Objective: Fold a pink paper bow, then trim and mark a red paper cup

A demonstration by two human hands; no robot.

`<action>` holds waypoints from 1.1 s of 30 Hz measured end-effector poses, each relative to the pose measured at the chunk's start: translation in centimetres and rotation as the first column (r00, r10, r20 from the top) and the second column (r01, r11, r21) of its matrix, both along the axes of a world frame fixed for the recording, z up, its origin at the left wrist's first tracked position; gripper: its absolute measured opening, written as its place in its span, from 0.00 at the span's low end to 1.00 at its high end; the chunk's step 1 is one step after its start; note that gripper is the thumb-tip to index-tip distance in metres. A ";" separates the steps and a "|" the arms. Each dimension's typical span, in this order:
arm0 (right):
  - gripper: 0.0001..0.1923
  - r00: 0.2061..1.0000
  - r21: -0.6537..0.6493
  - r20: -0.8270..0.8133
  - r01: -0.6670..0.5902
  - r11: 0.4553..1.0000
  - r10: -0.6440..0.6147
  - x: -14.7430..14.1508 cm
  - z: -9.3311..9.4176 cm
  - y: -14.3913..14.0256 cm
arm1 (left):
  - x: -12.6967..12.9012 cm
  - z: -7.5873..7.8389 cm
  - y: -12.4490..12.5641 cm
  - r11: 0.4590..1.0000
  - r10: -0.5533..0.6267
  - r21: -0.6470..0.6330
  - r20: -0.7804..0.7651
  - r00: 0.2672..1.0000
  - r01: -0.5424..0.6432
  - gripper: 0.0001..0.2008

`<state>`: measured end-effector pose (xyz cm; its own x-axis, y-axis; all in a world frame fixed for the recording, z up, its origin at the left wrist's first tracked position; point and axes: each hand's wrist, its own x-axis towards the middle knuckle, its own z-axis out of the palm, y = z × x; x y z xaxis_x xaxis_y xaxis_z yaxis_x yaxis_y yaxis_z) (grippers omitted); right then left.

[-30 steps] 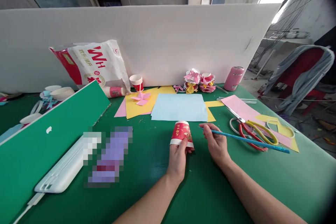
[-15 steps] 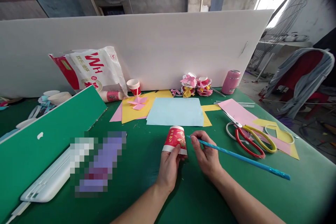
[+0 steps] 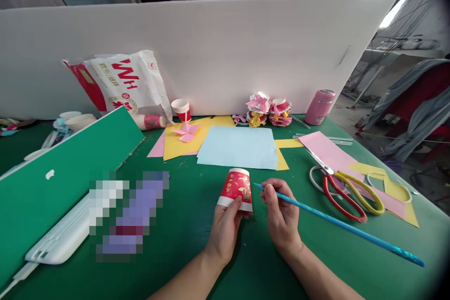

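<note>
My left hand (image 3: 225, 225) is closed round the wide end of a red paper cup (image 3: 236, 188) with gold print and white bands. The cup's narrow end points away from me, and my thumb presses on its side. To the right, my right hand (image 3: 281, 211) pinches a long, shiny blue stick (image 3: 337, 224) close to its pointed tip. That tip is just right of the cup, with a small gap between them. The stick's far end reaches out toward the lower right.
Blue paper (image 3: 237, 146) and yellow paper (image 3: 181, 146) lie beyond the cup. Scissors (image 3: 351, 192) rest at right near a pink bottle (image 3: 319, 107). Decorated cups (image 3: 258, 108) stand before the white board (image 3: 218, 51). A green panel (image 3: 80, 154) and white device (image 3: 66, 236) are at left.
The view has shifted a little. My right hand has moved slightly right, taking the blue stick's tip farther from the cup. My left hand keeps its hold on the cup.
</note>
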<state>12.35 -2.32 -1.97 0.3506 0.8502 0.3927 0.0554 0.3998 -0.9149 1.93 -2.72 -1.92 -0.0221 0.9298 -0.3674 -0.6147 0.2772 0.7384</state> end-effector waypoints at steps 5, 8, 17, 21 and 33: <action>0.09 0.998 -0.031 -0.054 0.034 0.999 -0.036 -0.1 0.0 0.2 | 0.0 0.0 -0.2 1.000 0.009 -0.025 0.013 1.000 -0.008 0.14; 0.09 0.997 -0.060 -0.052 0.046 0.997 -0.049 0.0 -0.2 0.2 | 0.0 0.1 -0.1 0.999 0.013 -0.033 0.022 1.000 -0.013 0.14; 0.08 0.992 -0.138 -0.095 -0.100 0.985 0.088 -0.4 -0.1 0.1 | -0.2 0.0 0.1 1.000 0.001 -0.017 0.066 0.998 0.000 0.09; 0.05 0.976 -0.163 -0.140 -0.188 0.969 0.166 -0.9 0.0 0.0 | -0.2 -0.1 0.0 1.000 -0.025 -0.008 0.082 0.996 0.026 0.10; 0.10 0.956 -0.314 -0.193 -0.273 0.909 0.220 -0.6 1.3 0.8 | -0.1 0.5 -0.3 0.992 0.012 -0.124 0.145 0.989 0.006 0.09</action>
